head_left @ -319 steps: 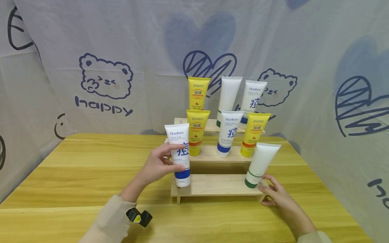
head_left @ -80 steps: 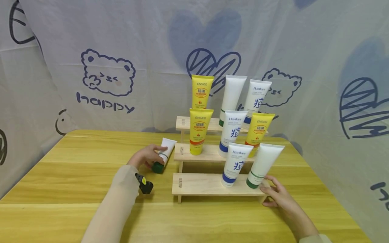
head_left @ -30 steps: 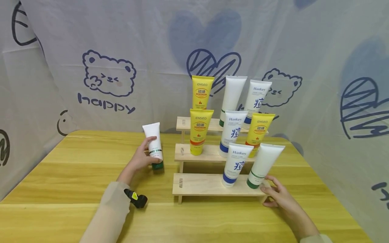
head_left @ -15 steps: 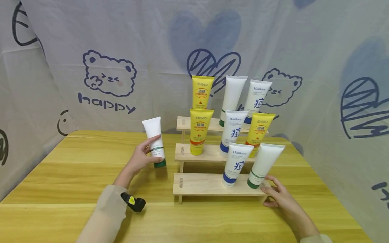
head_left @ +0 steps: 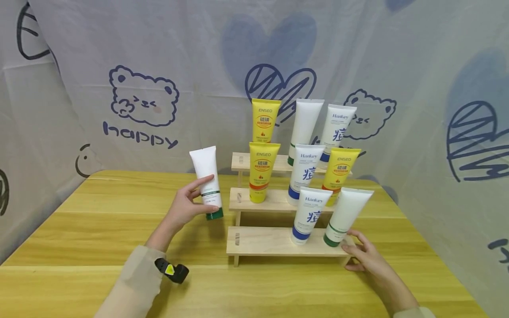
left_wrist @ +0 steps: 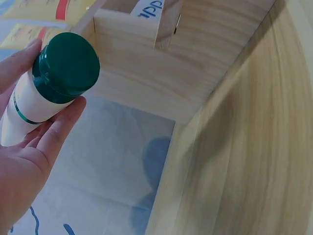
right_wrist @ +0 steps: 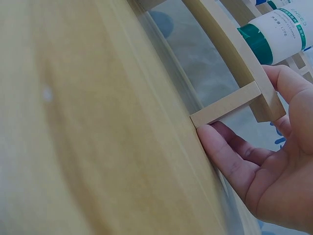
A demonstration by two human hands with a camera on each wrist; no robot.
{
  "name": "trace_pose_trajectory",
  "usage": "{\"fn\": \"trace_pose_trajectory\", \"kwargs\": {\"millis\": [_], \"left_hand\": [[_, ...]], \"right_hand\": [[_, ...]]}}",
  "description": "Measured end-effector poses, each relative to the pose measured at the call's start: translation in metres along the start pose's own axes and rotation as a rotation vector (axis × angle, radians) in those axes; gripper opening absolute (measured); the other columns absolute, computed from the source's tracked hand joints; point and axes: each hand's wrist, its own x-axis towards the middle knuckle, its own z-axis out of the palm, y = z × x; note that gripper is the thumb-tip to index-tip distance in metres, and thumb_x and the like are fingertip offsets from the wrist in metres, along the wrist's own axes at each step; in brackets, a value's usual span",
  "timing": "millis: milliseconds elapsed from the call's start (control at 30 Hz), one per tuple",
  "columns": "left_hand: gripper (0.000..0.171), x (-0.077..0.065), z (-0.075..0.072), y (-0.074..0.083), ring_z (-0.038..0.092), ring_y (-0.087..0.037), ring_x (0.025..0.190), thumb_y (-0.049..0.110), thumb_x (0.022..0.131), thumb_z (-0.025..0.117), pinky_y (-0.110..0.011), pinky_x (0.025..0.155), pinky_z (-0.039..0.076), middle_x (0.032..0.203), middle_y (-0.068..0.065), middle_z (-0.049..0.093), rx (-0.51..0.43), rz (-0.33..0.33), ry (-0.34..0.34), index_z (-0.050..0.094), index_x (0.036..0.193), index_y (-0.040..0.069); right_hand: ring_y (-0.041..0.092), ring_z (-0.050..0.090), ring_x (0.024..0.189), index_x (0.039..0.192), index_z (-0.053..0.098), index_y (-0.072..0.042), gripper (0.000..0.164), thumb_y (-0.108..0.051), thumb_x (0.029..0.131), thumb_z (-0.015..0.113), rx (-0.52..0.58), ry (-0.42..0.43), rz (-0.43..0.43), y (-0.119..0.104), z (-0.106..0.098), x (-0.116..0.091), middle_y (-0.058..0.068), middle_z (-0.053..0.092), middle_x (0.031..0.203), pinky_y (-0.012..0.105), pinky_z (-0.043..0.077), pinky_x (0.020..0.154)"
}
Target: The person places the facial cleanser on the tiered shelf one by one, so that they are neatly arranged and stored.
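In the head view my left hand (head_left: 184, 205) grips a white squeeze tube (head_left: 206, 170) with a green cap. The tube is raised above the table, cap down and slightly tilted, left of the three-step wooden display stand (head_left: 262, 247). Up close in the left wrist view, its green cap (left_wrist: 71, 63) sits between thumb and fingers. My right hand (head_left: 367, 256) holds the right end of the lowest step; in the right wrist view the fingers (right_wrist: 230, 154) lie against its leg. On that step stand a white-and-blue Hankey tube (head_left: 308, 216) and another green-capped tube (head_left: 346, 216).
The middle step bears a yellow ENSEO tube (head_left: 262, 172), a Hankey tube (head_left: 304, 172) and another yellow tube (head_left: 338, 170). Behind, the top step holds a yellow tube (head_left: 265, 119), a plain white tube (head_left: 305, 126) and a Hankey tube (head_left: 336, 128). A printed curtain (head_left: 191, 53) hangs behind the table.
Earlier, the left hand put a Hankey tube on the lowest step, then took the green-capped tube lying on the table, turned it upright and raised it rightward. The right hand stays put.
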Motion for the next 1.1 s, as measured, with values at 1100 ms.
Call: {"fn": "trace_pose_trajectory", "kwargs": {"millis": [1100], "left_hand": [[0.041,-0.016,0.063,0.015,0.050,-0.035,0.101,-0.007,0.071,0.070,-0.034,0.068,0.052,0.120,-0.021,0.045,0.093,0.313,-0.113,0.058,0.110,-0.009]], "right_hand": [[0.019,0.054,0.084,0.102,0.045,-0.039,0.029,-0.015,0.088,0.054,-0.002,-0.003,-0.008,0.001,0.000,0.000,0.017,0.048,0.101,0.043,0.051,0.068]]}}
